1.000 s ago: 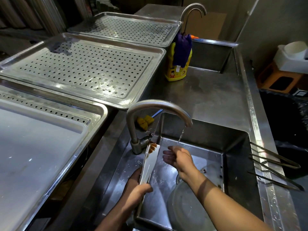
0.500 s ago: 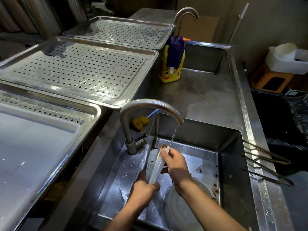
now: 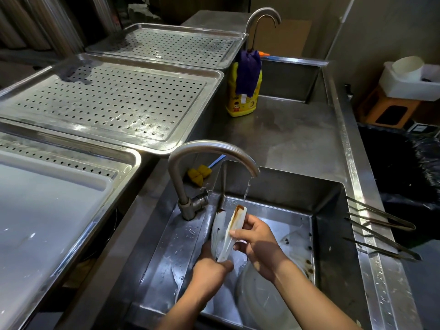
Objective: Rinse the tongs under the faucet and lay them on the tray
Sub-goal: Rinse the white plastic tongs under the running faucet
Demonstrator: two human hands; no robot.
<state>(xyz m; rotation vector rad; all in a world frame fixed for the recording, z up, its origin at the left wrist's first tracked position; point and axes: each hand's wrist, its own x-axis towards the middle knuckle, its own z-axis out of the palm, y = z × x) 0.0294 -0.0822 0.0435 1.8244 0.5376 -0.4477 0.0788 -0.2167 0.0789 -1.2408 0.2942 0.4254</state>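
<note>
White plastic tongs (image 3: 226, 232) with brown sauce on their tips stand tips-up in the sink (image 3: 331, 210), just under the thin stream from the faucet (image 3: 214, 148). My left hand (image 3: 209, 270) grips their hinged lower end. My right hand (image 3: 257, 239) holds the right arm of the tongs, thumb across it. The arms are spread a little apart. A perforated steel tray (image 3: 109, 103) lies to the upper left of the sink.
Metal tongs (image 3: 381, 225) lie across the sink's right rim. A clear bowl (image 3: 262, 298) sits in the basin. A yellow detergent bottle (image 3: 242, 96), a yellow sponge (image 3: 198, 175), a second tray (image 3: 171, 44), a white board (image 3: 42, 210) and a black bin (image 3: 404, 167) surround it.
My right hand left the water stream and took hold of the tongs' right arm. The tongs shifted right, under the stream, and their arms opened slightly.
</note>
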